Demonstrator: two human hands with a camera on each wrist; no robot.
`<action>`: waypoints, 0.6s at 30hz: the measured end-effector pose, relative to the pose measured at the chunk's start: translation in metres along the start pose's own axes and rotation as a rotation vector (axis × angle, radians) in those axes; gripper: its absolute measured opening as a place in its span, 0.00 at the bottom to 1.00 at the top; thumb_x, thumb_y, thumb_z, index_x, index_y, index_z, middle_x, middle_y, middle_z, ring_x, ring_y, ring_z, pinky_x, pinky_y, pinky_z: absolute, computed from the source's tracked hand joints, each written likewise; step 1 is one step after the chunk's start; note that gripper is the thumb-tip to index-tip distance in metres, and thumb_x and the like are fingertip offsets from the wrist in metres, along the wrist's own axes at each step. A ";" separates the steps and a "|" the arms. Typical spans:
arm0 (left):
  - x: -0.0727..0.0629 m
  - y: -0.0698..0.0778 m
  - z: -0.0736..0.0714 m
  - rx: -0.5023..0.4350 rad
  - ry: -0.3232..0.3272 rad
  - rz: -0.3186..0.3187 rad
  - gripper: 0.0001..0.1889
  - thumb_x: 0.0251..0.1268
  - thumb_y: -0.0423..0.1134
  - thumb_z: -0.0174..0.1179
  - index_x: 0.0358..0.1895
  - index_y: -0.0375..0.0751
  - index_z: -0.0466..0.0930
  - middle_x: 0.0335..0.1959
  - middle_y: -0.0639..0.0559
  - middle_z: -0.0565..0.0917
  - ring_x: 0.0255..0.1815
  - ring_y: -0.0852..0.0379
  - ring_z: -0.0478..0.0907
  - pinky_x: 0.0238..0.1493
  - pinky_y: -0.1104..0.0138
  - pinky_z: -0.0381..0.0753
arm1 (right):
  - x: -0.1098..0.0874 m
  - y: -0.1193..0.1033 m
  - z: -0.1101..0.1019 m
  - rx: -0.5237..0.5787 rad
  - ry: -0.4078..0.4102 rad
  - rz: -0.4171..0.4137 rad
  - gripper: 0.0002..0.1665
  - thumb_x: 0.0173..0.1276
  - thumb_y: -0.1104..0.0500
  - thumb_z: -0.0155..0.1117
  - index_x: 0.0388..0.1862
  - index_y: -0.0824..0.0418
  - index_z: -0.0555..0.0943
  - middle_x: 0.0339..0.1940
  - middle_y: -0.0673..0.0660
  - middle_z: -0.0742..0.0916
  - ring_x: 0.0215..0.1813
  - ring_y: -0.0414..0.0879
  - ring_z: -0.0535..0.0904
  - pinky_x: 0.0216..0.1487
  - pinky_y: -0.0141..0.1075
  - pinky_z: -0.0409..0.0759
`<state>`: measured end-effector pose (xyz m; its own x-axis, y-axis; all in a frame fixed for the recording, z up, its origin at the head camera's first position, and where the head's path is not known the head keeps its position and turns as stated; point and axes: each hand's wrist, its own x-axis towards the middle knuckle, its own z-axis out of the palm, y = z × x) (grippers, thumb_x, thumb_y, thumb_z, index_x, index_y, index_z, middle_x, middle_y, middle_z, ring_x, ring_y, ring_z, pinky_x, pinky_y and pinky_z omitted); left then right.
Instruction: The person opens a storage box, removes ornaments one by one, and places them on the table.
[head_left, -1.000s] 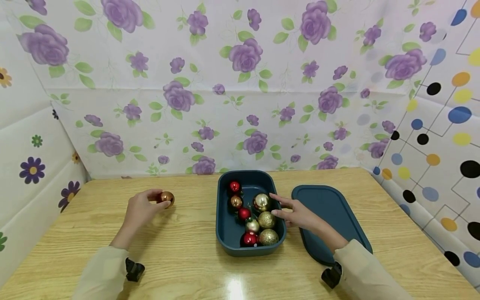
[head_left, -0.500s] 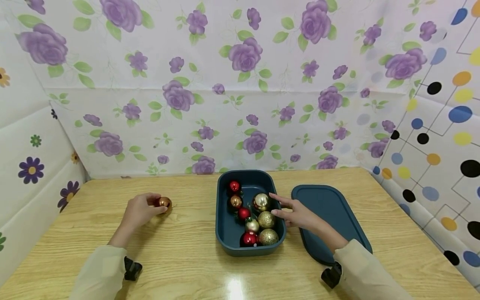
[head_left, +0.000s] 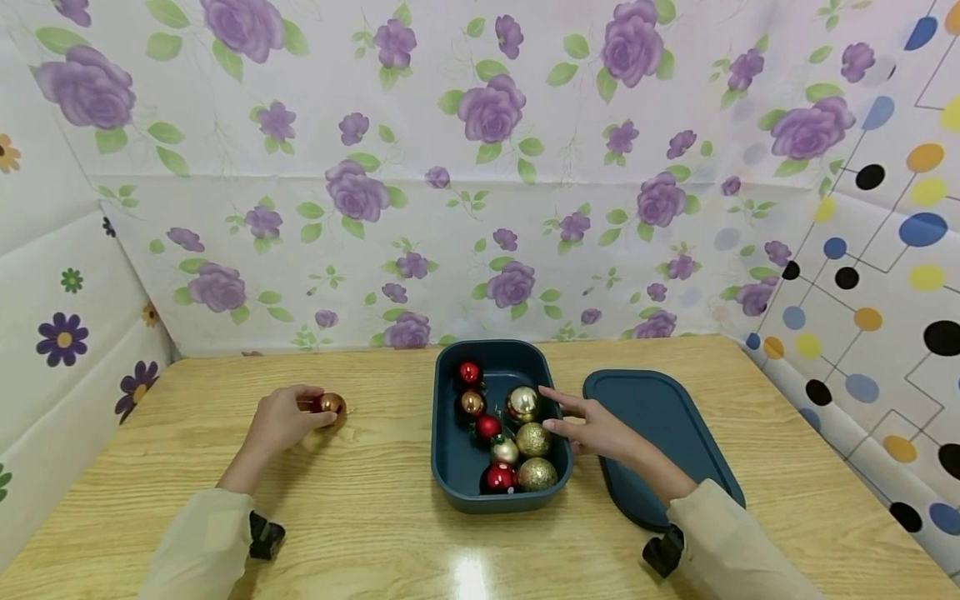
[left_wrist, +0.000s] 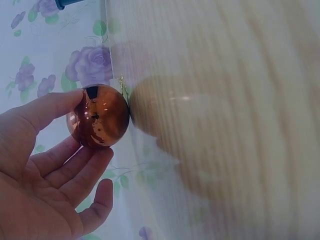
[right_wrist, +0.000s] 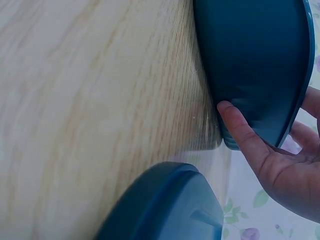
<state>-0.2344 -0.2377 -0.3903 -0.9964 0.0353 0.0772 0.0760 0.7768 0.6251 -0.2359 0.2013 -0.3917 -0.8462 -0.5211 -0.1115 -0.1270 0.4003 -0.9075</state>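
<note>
My left hand (head_left: 281, 421) pinches a shiny copper Christmas bauble (head_left: 332, 408) between thumb and fingers, on the left side of the table. In the left wrist view the bauble (left_wrist: 102, 117) sits right at the wooden surface, its gold hanger (left_wrist: 123, 86) beside it. My right hand (head_left: 596, 427) holds the right wall of a dark teal box (head_left: 510, 505). In the right wrist view its thumb (right_wrist: 235, 120) presses the outer wall while the other fingers reach over the rim. Inside lie red baubles (head_left: 488, 427), a smaller copper one (head_left: 472, 404), and smooth and glittery gold ones (head_left: 533, 439).
A matching teal lid (head_left: 663, 433) lies flat to the right of the box, under my right forearm. The wooden table (head_left: 360, 517) runs back to a flowered cloth wall (head_left: 450, 225). A dotted cloth wall (head_left: 862, 350) borders the right side.
My left hand has drawn the copper bauble slightly left and down, with its surface turned a little in the fingers. The right hand and the box have stayed in place.
</note>
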 end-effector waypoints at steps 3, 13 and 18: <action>0.000 0.000 0.000 -0.002 0.002 0.000 0.28 0.55 0.42 0.63 0.55 0.26 0.72 0.47 0.31 0.78 0.47 0.38 0.76 0.42 0.53 0.76 | 0.000 0.000 0.000 -0.001 0.000 0.000 0.37 0.68 0.51 0.55 0.72 0.53 0.53 0.66 0.79 0.57 0.15 0.44 0.59 0.22 0.41 0.66; -0.002 0.001 -0.002 -0.001 -0.013 0.000 0.30 0.55 0.45 0.64 0.56 0.25 0.70 0.49 0.30 0.76 0.48 0.37 0.75 0.43 0.52 0.76 | 0.000 0.001 0.000 0.012 -0.006 0.001 0.38 0.67 0.50 0.55 0.72 0.53 0.53 0.66 0.79 0.56 0.15 0.45 0.59 0.21 0.41 0.65; -0.003 0.006 -0.006 0.050 -0.001 0.021 0.31 0.56 0.45 0.63 0.58 0.25 0.68 0.53 0.28 0.73 0.52 0.34 0.71 0.45 0.49 0.75 | 0.000 0.000 -0.001 0.020 0.001 0.013 0.38 0.67 0.49 0.55 0.72 0.52 0.53 0.66 0.78 0.56 0.15 0.45 0.59 0.22 0.40 0.65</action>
<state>-0.2310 -0.2365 -0.3825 -0.9946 0.0530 0.0889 0.0951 0.8066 0.5835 -0.2363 0.2023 -0.3916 -0.8485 -0.5147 -0.1230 -0.1053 0.3919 -0.9140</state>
